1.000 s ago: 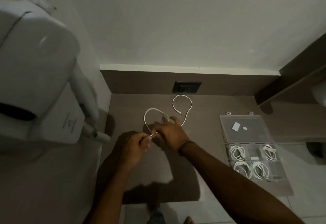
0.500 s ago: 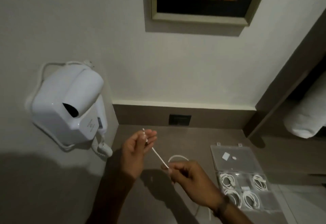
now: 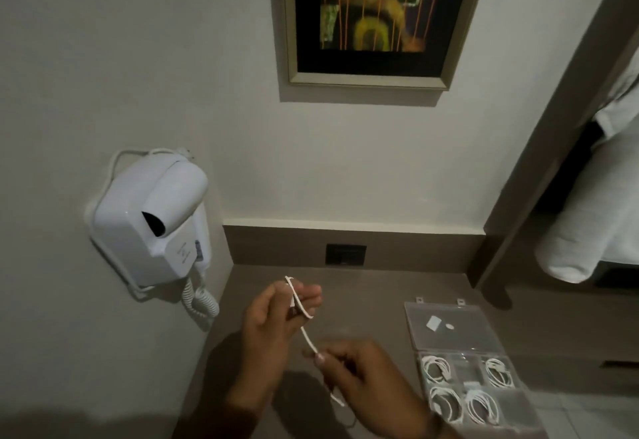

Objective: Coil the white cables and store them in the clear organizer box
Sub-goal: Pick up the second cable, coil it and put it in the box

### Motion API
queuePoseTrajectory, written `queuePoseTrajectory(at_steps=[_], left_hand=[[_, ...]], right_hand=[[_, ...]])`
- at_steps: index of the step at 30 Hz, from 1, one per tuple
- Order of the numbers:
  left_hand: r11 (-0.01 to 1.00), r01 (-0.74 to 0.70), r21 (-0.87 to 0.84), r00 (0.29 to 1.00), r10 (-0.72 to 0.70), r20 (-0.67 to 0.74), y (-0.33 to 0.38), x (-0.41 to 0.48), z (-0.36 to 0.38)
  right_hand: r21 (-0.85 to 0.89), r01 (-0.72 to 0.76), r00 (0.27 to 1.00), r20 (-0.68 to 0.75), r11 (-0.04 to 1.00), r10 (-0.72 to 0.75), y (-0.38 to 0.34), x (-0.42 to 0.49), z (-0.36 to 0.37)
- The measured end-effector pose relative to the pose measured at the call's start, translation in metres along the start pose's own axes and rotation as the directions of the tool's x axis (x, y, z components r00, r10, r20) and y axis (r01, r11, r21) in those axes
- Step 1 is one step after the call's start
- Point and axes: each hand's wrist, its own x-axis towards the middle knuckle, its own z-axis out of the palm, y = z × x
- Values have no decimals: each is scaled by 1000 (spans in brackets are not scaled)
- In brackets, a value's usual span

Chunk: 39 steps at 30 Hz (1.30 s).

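Observation:
A white cable [image 3: 307,335] is stretched between both hands above the brown counter [image 3: 380,286]. My left hand [image 3: 276,317] pinches one end, where the cable is looped over the fingers. My right hand [image 3: 359,380] grips the cable lower down, and a loose tail hangs below it. The clear organizer box [image 3: 463,362] lies open on the counter to the right. Its lid is folded back, and several coiled white cables [image 3: 437,369] fill its compartments.
A white wall-mounted hair dryer [image 3: 152,220] with a curly cord hangs at the left. A dark wall socket [image 3: 345,254] sits in the counter's back panel. A framed picture [image 3: 377,16] hangs above. White towels [image 3: 587,231] lie on a shelf at the right.
Both hands lifted the cable off the counter and drew it taut. The left hand now has a loop of it over its fingers. The view tilted upward.

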Motion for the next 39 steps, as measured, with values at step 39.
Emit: queuePoseTrajectory(at_steps=[39], left_hand=[[622, -355, 698, 918, 89, 387, -6, -25, -29]], right_hand=[[-250, 187, 980, -20, 950, -198, -25, 0, -58]])
